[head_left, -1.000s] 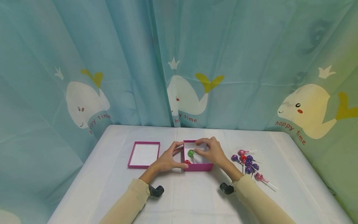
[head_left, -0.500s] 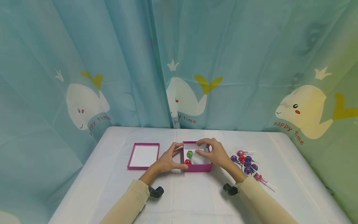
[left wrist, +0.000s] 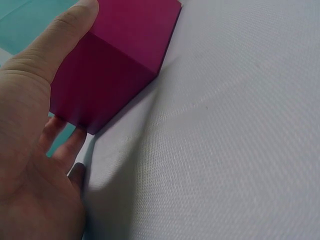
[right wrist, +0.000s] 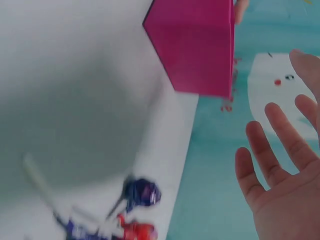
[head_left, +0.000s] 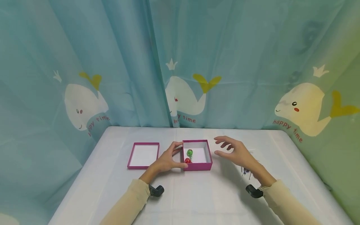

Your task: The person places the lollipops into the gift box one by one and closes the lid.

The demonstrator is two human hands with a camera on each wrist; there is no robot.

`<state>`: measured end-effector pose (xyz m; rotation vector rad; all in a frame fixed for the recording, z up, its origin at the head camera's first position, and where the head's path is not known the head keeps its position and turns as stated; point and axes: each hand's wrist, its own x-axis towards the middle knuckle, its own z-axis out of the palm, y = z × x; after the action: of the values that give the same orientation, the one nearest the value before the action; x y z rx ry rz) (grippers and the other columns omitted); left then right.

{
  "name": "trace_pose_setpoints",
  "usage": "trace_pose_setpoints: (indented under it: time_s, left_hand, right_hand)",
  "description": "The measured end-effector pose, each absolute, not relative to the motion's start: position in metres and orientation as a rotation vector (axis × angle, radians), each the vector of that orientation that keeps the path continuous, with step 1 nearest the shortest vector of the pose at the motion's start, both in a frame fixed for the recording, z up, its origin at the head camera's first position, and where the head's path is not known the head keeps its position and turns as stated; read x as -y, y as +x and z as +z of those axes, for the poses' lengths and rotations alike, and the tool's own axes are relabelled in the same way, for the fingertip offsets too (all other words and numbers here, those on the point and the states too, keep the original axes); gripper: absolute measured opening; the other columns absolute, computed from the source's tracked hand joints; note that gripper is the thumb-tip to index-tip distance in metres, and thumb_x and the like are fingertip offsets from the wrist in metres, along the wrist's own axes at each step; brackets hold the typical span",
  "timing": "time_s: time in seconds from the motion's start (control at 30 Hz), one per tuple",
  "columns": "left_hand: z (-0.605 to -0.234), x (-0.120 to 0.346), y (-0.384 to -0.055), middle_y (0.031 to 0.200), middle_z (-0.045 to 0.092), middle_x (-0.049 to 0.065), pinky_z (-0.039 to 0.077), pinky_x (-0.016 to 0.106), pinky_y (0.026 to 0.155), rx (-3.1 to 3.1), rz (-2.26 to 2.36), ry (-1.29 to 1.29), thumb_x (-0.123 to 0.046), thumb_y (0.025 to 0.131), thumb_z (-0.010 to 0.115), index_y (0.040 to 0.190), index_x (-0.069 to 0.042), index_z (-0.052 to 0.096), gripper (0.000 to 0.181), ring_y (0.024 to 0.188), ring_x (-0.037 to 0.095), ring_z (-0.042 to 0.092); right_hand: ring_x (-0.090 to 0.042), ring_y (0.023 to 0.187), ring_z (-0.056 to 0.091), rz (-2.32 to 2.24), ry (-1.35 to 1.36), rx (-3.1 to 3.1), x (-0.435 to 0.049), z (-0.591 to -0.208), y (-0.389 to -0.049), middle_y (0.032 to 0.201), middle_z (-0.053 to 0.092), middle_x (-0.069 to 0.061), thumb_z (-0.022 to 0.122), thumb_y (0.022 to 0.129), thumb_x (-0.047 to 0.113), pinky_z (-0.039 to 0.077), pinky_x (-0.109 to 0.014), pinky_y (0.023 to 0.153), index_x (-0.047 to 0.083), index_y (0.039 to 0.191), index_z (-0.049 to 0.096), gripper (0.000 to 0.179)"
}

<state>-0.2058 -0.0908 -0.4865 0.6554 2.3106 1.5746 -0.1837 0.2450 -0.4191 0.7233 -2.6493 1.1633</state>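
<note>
My left hand [head_left: 166, 161] grips the left side of a magenta box [head_left: 198, 167], thumb at its front wall and fingers toward the back; the left wrist view shows the thumb [left wrist: 60, 37] against the cardboard. Inside the white interior lie a green lollipop [head_left: 189, 152] and a red lollipop [head_left: 187, 160], both toward the left. To the right of the box, my right hand [head_left: 239, 153] is raised over the table with fingers spread and nothing in them. Below it, mostly hidden by the hand and forearm, lie loose lollipops [head_left: 246, 171].
A shallow box lid [head_left: 137, 167] with a magenta rim lies left of the box. In the right wrist view, a purple lollipop [right wrist: 142, 192] and a red lollipop [right wrist: 137, 231] lie on the white tablecloth [head_left: 180, 200]. A whale-print curtain [head_left: 135, 62] hangs behind the table.
My right hand has drawn back out of the box and moved right toward the loose lollipops. The green lollipop, earlier near its fingertips, now lies in the box. My left hand stays in place.
</note>
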Motion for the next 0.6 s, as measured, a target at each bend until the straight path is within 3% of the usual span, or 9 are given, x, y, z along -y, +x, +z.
trace_pose_setpoints:
  time_s: [0.2, 0.4, 0.6]
  left_hand:
    - [-0.489, 0.09, -0.207, 0.164, 0.032, 0.007, 0.03, 0.049, 0.121, -2.304, 1.578, 0.641, -0.028, 0.079, 0.091, 0.155, -0.013, 0.033, 0.097, 0.151, 0.027, 0.035]
    - [-0.488, 0.091, -0.207, 0.164, 0.032, 0.01, 0.03, 0.052, 0.121, -2.28, 1.593, 0.653, -0.025, 0.08, 0.091, 0.154, -0.01, 0.033, 0.095, 0.151, 0.031, 0.035]
    - [-0.486, 0.091, -0.207, 0.164, 0.032, 0.007, 0.029, 0.05, 0.121, -2.283, 1.603, 0.641, -0.023, 0.08, 0.091, 0.153, -0.01, 0.034, 0.094, 0.151, 0.029, 0.035]
  right_hand:
    - [-0.012, 0.098, 0.067, 1.068, 0.679, 2.646, -0.277, -0.416, -0.173, 0.119, 0.072, 0.002, 0.084, 0.088, 0.022, 0.06, -0.035, 0.077, 0.019, 0.134, 0.065, 0.051]
    - [-0.016, 0.097, 0.069, 1.034, 0.627, 2.649, -0.308, -0.421, -0.161, 0.117, 0.073, 0.001, 0.083, 0.089, 0.019, 0.059, -0.03, 0.079, 0.018, 0.133, 0.066, 0.047]
    - [-0.013, 0.099, 0.068, 0.998, 0.548, 2.652, -0.336, -0.426, -0.148, 0.117, 0.073, -0.009, 0.082, 0.089, 0.016, 0.055, -0.022, 0.079, 0.017, 0.13, 0.067, 0.043]
